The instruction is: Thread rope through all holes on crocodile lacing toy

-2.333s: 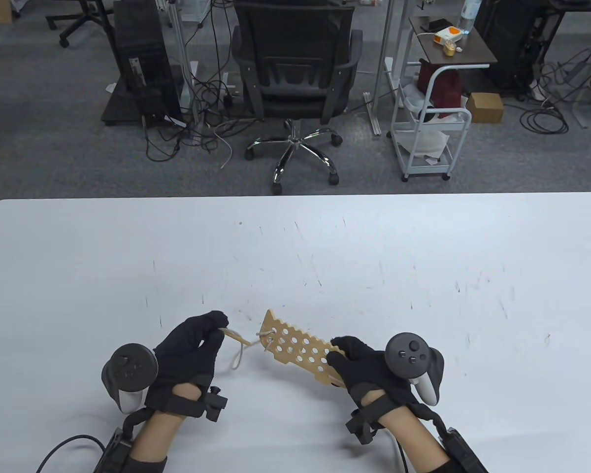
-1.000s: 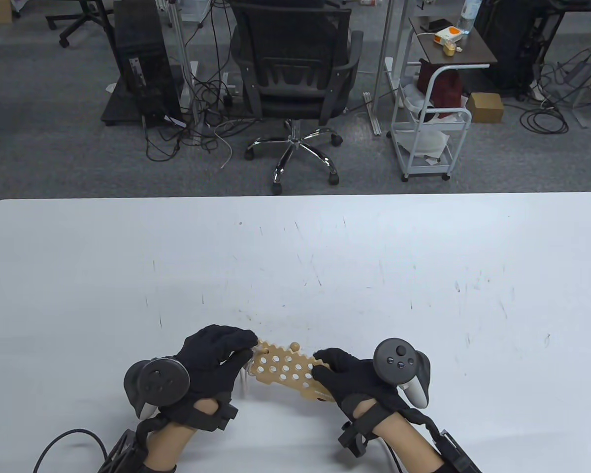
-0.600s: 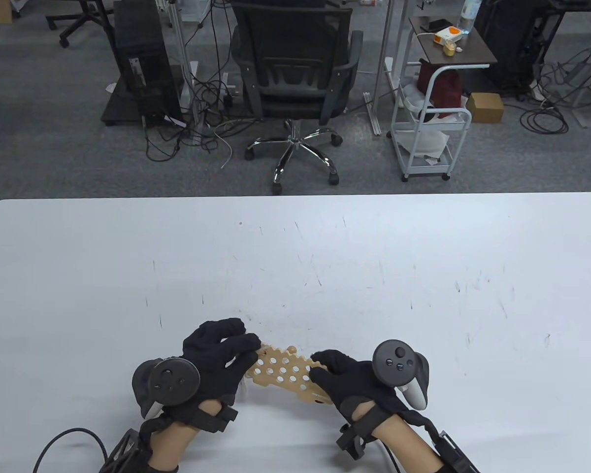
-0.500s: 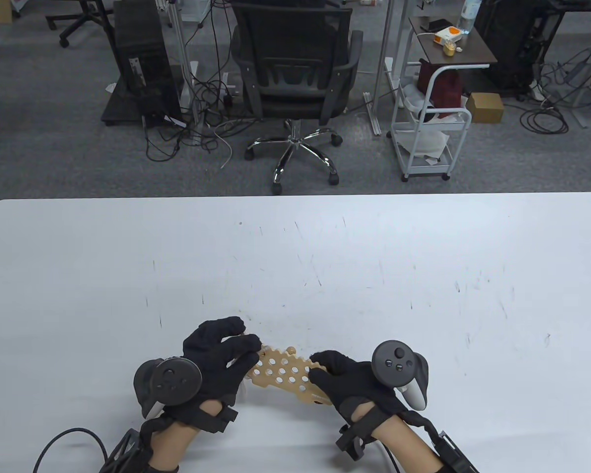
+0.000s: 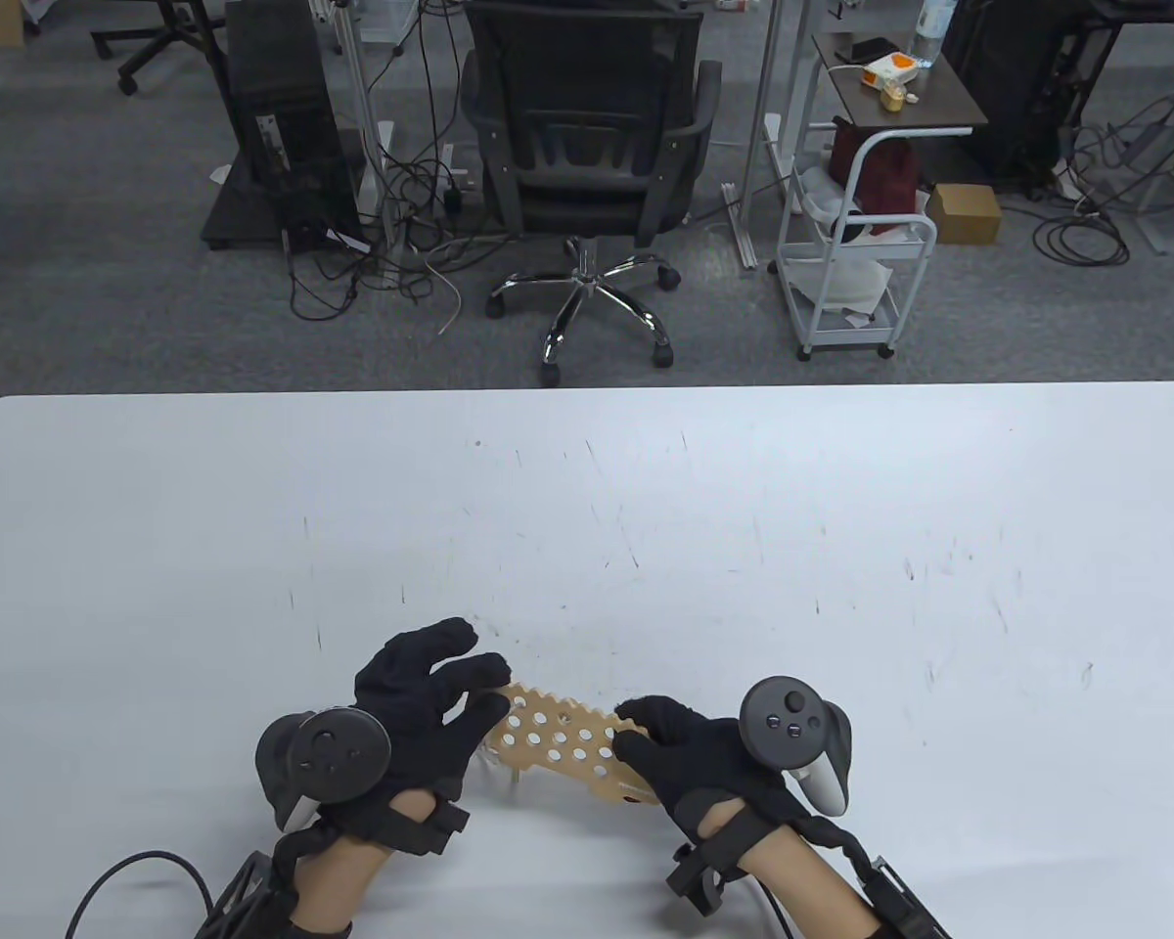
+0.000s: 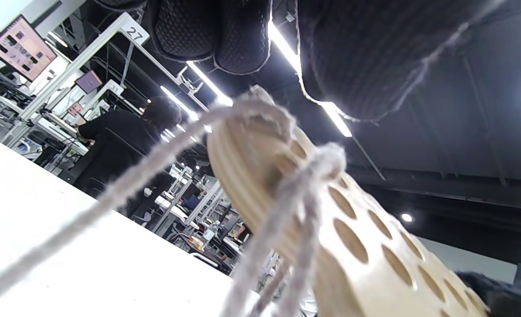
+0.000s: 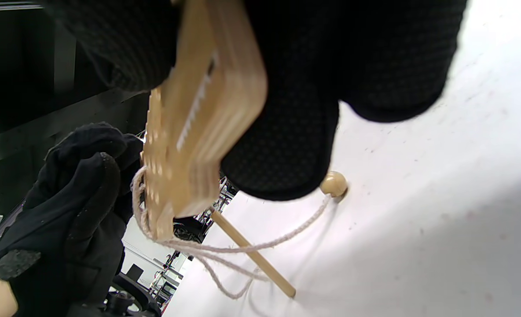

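Observation:
The crocodile lacing toy is a flat wooden board with several round holes, held just above the table. My right hand grips its right end, with fingers on both faces in the right wrist view. My left hand hovers over its left end with fingers spread and pinches nothing I can see. The rope loops around the board's left end. The wooden needle hangs slanted under the board. A wooden bead on the rope's end lies on the table.
The white table stretches far and to both sides. A black office chair and a white cart stand on the floor beyond the far edge. A cable trails from my left wrist.
My left hand brought the needle from the left to the board's end and let it go; its fingers have spread. The needle now hangs under the board. My right hand lowered the board slightly.

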{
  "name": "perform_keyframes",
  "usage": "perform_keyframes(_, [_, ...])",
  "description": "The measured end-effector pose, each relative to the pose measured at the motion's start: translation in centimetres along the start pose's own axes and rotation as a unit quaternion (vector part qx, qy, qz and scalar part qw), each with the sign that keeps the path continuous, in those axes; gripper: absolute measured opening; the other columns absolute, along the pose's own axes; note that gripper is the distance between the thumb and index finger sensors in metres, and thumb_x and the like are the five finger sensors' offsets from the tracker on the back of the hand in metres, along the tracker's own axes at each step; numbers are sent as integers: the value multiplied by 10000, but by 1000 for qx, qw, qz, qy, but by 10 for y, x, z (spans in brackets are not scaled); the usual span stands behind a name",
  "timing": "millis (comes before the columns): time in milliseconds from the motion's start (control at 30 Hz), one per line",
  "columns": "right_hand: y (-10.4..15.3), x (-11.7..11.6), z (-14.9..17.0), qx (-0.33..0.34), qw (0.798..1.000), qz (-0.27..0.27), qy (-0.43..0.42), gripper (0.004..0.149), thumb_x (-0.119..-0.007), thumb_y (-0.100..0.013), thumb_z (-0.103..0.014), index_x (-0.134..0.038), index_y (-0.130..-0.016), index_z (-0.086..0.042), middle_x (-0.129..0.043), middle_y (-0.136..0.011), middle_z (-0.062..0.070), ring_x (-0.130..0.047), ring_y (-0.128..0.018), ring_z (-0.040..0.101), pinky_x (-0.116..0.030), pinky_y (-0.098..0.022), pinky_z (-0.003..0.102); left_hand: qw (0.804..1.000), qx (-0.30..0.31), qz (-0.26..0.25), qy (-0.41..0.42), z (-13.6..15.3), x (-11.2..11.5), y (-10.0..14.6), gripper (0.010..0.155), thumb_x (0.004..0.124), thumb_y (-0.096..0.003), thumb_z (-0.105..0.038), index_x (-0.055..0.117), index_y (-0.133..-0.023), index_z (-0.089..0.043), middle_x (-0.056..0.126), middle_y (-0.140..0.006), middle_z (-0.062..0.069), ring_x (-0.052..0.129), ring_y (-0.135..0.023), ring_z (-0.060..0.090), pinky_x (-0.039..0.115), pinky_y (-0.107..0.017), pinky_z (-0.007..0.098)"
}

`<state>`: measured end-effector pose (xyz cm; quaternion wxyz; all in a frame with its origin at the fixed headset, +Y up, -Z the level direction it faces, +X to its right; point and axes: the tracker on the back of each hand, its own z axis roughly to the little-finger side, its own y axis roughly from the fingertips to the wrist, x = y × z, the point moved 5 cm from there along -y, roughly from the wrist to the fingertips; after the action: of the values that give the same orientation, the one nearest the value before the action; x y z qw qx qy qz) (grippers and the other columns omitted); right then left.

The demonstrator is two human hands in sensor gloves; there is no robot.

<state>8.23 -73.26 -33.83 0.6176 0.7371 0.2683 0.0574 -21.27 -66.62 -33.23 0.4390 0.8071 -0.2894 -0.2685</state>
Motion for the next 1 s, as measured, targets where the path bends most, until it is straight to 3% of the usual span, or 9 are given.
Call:
perform_keyframes(233, [0, 6, 1, -1, 1000, 11, -8, 453, -806, -452, -398, -785, -832, -151, -1000, -592, 34, -1103, -358, 215, -872, -328, 422, 998, -50, -33, 18, 21, -16, -1, 481, 902, -408, -449, 823, -883, -444, 702, -1035, 23, 686, -939, 321, 507, -757, 554])
perform_keyframes(400, [0, 9, 0, 2, 1000, 17, -15, 453, -800, -453, -400, -785, -833, -155, -997, -592, 33, -1098, -357, 214, -869, -334, 424, 994, -103, -29, 35, 43, -14, -1, 519, 896, -412, -450, 794, -921, -434, 707, -1033, 28, 694, -934, 323, 514, -756, 553])
perform_keyframes(667, [1, 13, -1, 12, 999, 22, -27, 452, -791, -454, -405, -785, -838, -166, -993, -591, 27, -1090, -358, 213, -861, -349, 431, 986, -143, 80, 46, 70, 23, -6, 509, 899, -410, -459, 816, -913, -455, 732, -1019, 32, 706, -929, 328, 517, -753, 559])
perform_keyframes(800, [1, 15, -2, 17, 999, 26, -33, 452, -790, -454, -406, -785, -838, -168, -994, -592, 27, -1089, -361, 214, -859, -352, 432, 979, -118, 146, 73, 66, 44, -8, 518, 904, -404, -462, 820, -915, -464, 747, -1014, 33, 726, -921, 328, 532, -747, 561])
perform_keyframes(1000, [1, 15, -2, 23, 999, 25, -39, 452, -790, -453, -407, -786, -838, -170, -992, -594, 26, -1089, -364, 214, -858, -355, 433, 972, -90, 201, 82, 53, 63, -5, 541, 908, -393, -470, 807, -925, -485, 739, -1027, 28, 721, -931, 325, 533, -749, 562])
